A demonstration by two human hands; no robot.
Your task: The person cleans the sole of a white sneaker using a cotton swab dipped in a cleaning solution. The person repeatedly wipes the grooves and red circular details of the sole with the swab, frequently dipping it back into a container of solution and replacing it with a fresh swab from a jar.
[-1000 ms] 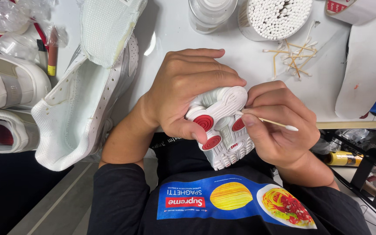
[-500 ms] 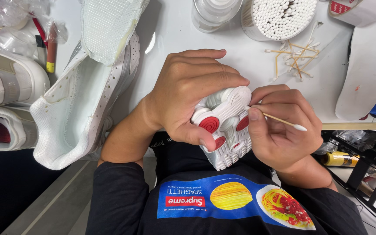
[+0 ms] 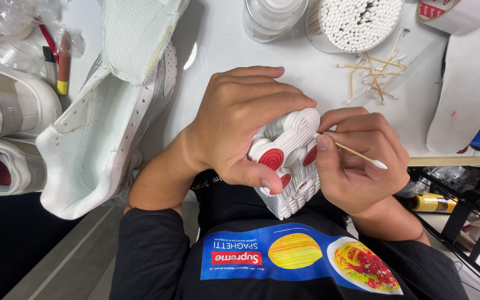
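Head view, hands: your left hand (image 3: 245, 130) wraps over the white shoe (image 3: 287, 166), sole turned up at you, thumb pressed near the red round pads on the sole.
Left grip: closed around the shoe, fingers curled over its far side, thumb on the sole.
Right hand: your right hand (image 3: 359, 166) pinches a cotton swab (image 3: 359, 156) between thumb and forefinger; the white tip pokes out to the right, the other end is hidden at the sole edge behind your fingers.
Right grip: pressed together on the swab stick.
Shoe position: held up off the surface, over your lap, just in front of your black shirt with the blue print.
Change: a second back the swab lay lower, across the red pads near the middle of the sole; now its working end has moved up to the upper edge of the sole and the shoe is tipped a bit more toward your right hand.
Meaning: looks like you're working the swab spot by spot along the sole, now on the upper rim; lower pads appear done with, though I can't tell how clean.
Surface: a tub of cotton swabs (image 3: 356, 22) stands at the top, loose used swabs (image 3: 376, 72) just below it, a clear jar (image 3: 273, 16) beside the tub.
Left side: another white shoe (image 3: 101, 133) lies open on its side, well apart from your hands; more shoes (image 3: 1, 133) at the far left edge.
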